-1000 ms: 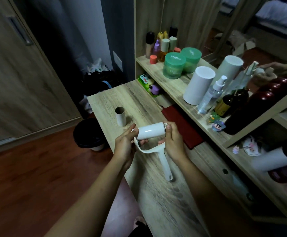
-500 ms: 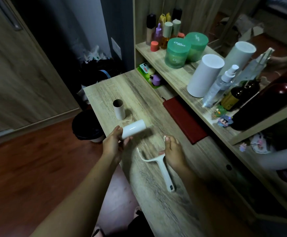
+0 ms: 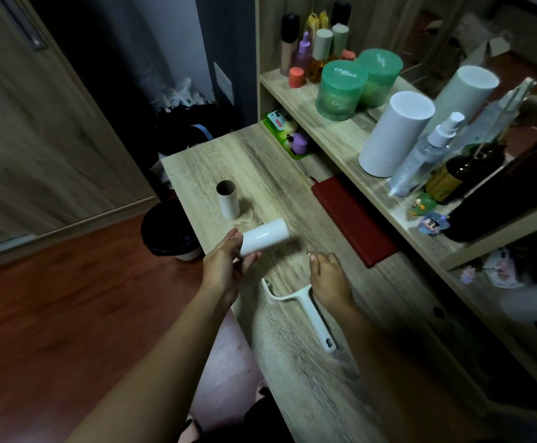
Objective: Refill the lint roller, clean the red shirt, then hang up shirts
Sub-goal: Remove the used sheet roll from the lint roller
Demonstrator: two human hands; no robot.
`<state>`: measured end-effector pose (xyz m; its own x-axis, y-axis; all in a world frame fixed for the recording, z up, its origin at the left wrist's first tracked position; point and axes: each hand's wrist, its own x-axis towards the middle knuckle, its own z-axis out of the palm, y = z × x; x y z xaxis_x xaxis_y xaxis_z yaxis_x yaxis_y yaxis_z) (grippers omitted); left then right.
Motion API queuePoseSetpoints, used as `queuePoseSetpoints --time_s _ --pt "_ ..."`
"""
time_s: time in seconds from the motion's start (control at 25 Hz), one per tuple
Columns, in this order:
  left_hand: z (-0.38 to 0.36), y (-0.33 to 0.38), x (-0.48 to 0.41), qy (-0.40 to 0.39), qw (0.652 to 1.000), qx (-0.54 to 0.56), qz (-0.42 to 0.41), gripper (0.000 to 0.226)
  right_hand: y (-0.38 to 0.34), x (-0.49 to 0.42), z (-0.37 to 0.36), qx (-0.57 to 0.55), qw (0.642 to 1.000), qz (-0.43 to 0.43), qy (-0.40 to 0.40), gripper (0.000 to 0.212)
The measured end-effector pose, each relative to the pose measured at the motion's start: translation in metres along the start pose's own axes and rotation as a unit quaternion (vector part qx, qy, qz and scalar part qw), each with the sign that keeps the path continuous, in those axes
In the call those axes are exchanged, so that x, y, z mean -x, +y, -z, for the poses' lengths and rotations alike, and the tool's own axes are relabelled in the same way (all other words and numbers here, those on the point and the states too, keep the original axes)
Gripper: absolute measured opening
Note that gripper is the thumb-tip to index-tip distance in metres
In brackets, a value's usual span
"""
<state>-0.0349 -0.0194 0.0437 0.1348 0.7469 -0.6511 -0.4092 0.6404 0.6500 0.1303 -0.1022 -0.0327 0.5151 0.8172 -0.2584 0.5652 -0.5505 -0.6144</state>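
Lint roller refill point(image 3: 265, 236), clasped by its left end in the left grip point(image 3: 225, 270) over the worktop point(image 3: 260, 174), seems poised for loading; the right grip point(image 3: 328, 279) steadies the bare handle point(image 3: 308, 311) nearby, whether curled round it I cannot tell
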Motion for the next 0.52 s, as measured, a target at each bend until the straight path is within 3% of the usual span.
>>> queuePoseSetpoints --time_s 0.12,0.2,0.32,0.44,0.52 --pt "0.0 0.001 0.002 -0.003 1.0 -0.002 -0.002 0.039 0.0 -0.002 0.005 0.023 1.0 0.01 -0.001 0.039" --pt "-0.001 0.002 0.002 -0.002 1.0 -0.002 -0.006 0.04 -0.004 -0.002 0.014 0.037 0.998 0.032 0.038 0.038" --pt "-0.005 0.005 0.001 -0.007 1.0 0.002 -0.009 0.04 -0.025 -0.008 0.038 -0.105 0.989 0.083 0.055 0.035" --pt "-0.01 0.005 0.002 -0.021 1.0 -0.006 -0.014 0.036 -0.049 -0.022 0.059 -0.284 0.952 0.048 -0.106 0.045" --pt "-0.014 0.005 0.004 -0.029 0.999 -0.018 -0.025 0.033 -0.058 -0.022 0.066 -0.31 0.932 0.04 -0.184 0.044"
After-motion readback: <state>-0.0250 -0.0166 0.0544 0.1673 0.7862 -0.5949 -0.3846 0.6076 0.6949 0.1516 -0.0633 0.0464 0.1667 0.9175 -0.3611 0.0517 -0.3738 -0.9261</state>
